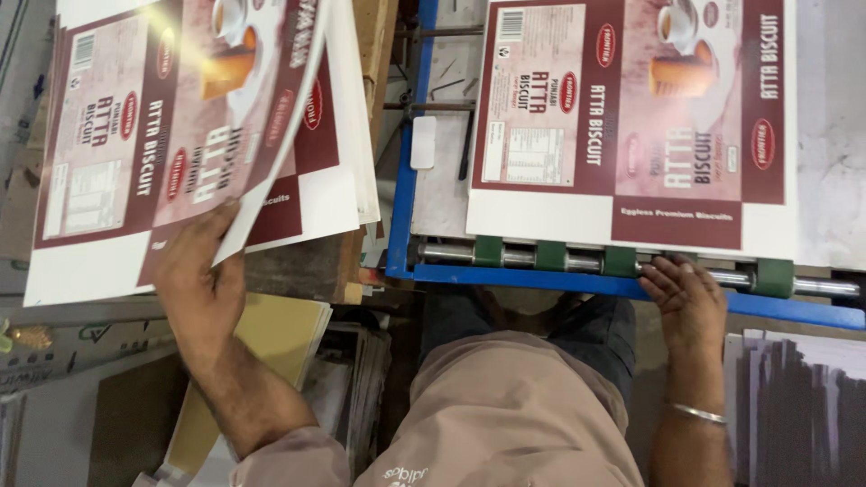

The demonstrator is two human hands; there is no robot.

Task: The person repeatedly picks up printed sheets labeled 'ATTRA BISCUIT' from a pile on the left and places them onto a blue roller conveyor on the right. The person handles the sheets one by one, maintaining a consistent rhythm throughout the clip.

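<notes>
The left hand [200, 280] holds the top printed carton sheet [171, 117] by its lower edge: fingers pass behind the sheet and are hidden, thumb on the printed face, so the grip is closed on that sheet. The sheet is lifted and curled away from the stack of printed sheets [316, 180] beneath it; its upper part is cut off by the frame's top edge. The stack's own base is hidden by the lifted sheet.

The right hand [690, 302] rests with bent fingers on the steel roller bar [577, 261], between two green roller collars [621, 261]; it lies on the bar and grasps nothing. A second printed sheet [631, 117] lies flat on the machine surface [830, 117], its lower edge just above the bar, its top cut off.

The blue frame rail [523, 280] borders the surface at front and left. Between the stack and the rail, the gap is narrow and cluttered. Bare surface remains to the right of the flat sheet.
</notes>
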